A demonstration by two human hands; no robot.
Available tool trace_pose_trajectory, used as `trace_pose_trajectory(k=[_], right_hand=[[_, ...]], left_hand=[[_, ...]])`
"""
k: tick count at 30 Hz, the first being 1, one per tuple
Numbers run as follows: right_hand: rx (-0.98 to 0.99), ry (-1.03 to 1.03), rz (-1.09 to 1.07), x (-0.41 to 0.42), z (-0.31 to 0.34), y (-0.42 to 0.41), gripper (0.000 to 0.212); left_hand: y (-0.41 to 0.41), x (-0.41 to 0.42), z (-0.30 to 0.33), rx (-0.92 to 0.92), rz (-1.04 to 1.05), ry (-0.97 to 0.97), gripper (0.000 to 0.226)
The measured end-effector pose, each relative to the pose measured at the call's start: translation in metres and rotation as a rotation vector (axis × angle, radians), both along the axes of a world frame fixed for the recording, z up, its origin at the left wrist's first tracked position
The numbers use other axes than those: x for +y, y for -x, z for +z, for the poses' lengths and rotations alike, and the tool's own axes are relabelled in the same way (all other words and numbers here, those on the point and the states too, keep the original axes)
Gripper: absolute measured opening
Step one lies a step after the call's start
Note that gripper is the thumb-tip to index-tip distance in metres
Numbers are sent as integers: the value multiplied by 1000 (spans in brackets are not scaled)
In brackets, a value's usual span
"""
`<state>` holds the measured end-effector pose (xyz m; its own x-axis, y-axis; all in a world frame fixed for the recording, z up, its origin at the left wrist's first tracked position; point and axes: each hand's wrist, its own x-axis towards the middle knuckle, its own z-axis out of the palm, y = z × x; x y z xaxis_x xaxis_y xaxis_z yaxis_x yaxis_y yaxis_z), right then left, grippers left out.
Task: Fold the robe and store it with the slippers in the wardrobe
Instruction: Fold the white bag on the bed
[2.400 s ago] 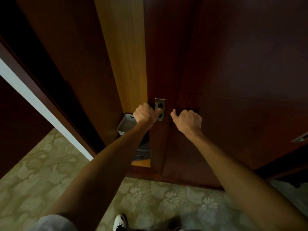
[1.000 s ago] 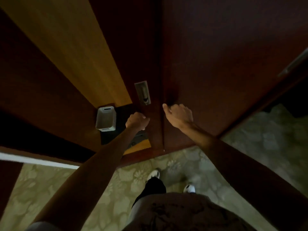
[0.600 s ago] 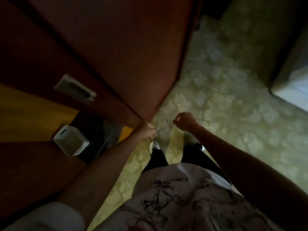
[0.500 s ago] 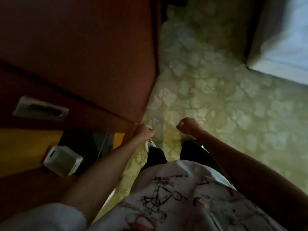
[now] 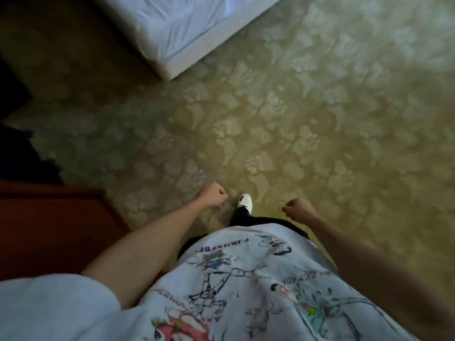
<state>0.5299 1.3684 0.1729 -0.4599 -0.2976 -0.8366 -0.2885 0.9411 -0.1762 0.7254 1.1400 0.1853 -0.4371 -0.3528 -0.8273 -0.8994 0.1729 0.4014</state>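
Fists: left hand, right hand curled, empty; shirt lettering unreadable (upside down).

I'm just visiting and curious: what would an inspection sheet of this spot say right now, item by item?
Surface: green carpet with a pale floral pattern; it is the floor, no worktop in view.
Job's things: no robe or slippers seen; a reddish-brown wooden panel at the left edge, possibly the wardrobe.
Clutter: nothing seen.
Grippers: left hand and right hand both curled into fists, holding nothing.
Cables: nothing seen.
Surroundings: corner of a bed with white sheet at top; one white shoe stepping forward; printed white T-shirt below; dim light, dark shapes at far left unclear.
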Motion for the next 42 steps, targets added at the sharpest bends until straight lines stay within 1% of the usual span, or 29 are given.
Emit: trace_pose_trajectory(k=[4,7,12,15,19,22,26,30,33,37,39,42], right_hand=[[30,-28,-109,9,0,65,31],[-4,56,-161,-22,0,107,28],[-3,338,-105,-138,25,173,24],[-1,433,-14,-218,35,219,24],[-11,471,92,-303,41,295,23],[-15,412,159,-344,42,362,22],[38,288,186,-371,42,470,19],[121,229,78,-372,41,580,22],[129,165,38,-369,35,658,24],[122,96,-4,-380,14,769,26],[135,97,-22,-392,-1,828,24],[135,93,-21,-424,-1,911,22]], left_hand=[[89,-24,10,41,-90,60,25],[129,-51,10,59,-127,81,24],[160,-107,5,-5,-71,156,20],[181,-143,-12,-86,-43,114,22],[230,-199,-38,-112,120,42,24],[289,-245,-43,-131,248,36,27],[398,-300,-28,-118,257,-8,26],[533,-346,-2,-9,219,-43,21],[644,-373,12,78,168,-87,20],[786,-409,14,163,93,-66,17],[849,-430,13,167,82,-55,17],[923,-459,8,119,105,-18,16]])
